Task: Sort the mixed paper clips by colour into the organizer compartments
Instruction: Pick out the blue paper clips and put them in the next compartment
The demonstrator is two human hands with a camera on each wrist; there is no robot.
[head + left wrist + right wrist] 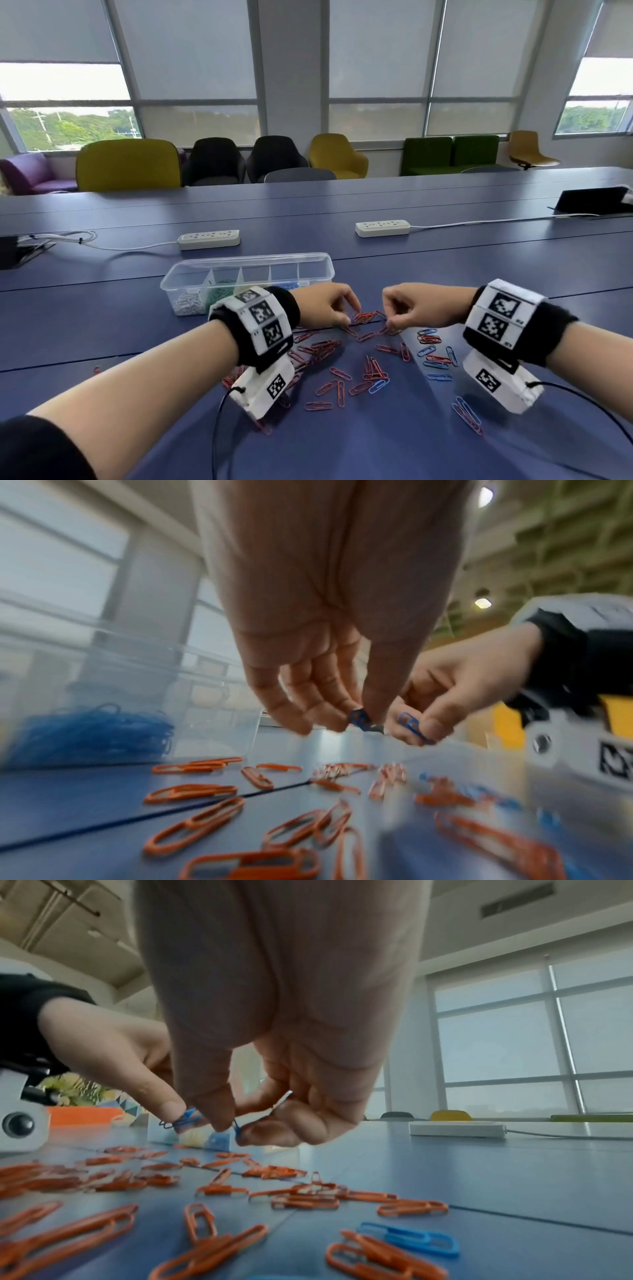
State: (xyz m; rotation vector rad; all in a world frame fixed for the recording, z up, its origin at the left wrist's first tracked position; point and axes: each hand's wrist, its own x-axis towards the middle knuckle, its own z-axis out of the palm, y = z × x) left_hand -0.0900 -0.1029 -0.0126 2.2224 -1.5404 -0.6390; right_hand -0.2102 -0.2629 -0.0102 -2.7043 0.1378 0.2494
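A clear organizer (318, 263) stands beyond my hands, with white clips (186, 302), green clips (219, 291) and blue clips (92, 731) in separate compartments. Many orange-red clips (329, 346) and a few blue ones (436, 363) lie loose on the blue table. Just above the far end of this pile, my left hand (346, 320) pinches a blue clip (358, 717) between thumb and fingers. My right hand (390, 321) hovers close beside it and pinches another blue clip (237, 1128). The two hands' fingertips are almost touching.
Two white power strips (209, 239) (382, 228) with cables lie behind the organizer. A dark device (591, 202) sits at the far right of the table. Chairs (128, 164) line the windows beyond. Cords trail from both wrist cameras.
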